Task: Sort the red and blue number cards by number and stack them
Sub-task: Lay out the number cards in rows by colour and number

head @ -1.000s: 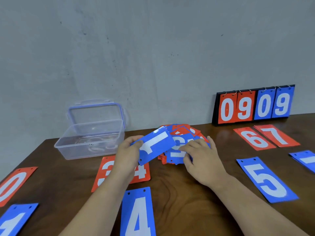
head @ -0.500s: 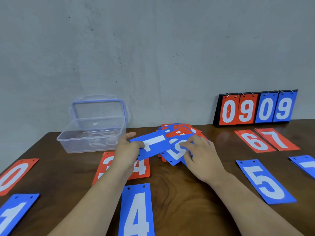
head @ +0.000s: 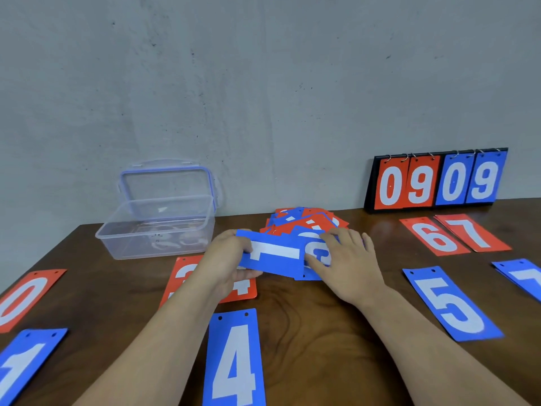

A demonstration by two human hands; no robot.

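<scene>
My left hand (head: pixel 225 259) grasps the blue 1 card (head: pixel 272 254) by its left end, thumb on top and fingers curled beneath, so the card lies sideways just above the table (head: pixel 307 317). Its right end overlaps a second blue card (head: pixel 317 253), whose digit I cannot read for sure. My right hand (head: pixel 348 268) lies on that card with fingers fairly straight and spread, the thumb on its face, pressing rather than clasping. Just beyond both hands sits the mixed pile of red and blue cards (head: pixel 304 224), fanned untidily.

Under my left wrist lies a red card (head: pixel 243 288), mostly covered. Nearer to me is a blue 4 (head: pixel 234 358). At the left lie a red 0 (head: pixel 23 297) and, nearer, another blue 1 (head: pixel 23 364). To the right are a blue 5 (head: pixel 450 303), a blue 7 (head: pixel 524 276) at the edge, and farther off a red 6 (head: pixel 433 235) touching a red 7 (head: pixel 471 232). A clear plastic box (head: pixel 158 227) stands open at the far left; a flip scoreboard (head: pixel 436 183) reading 09 09 stands against the wall at the far right
</scene>
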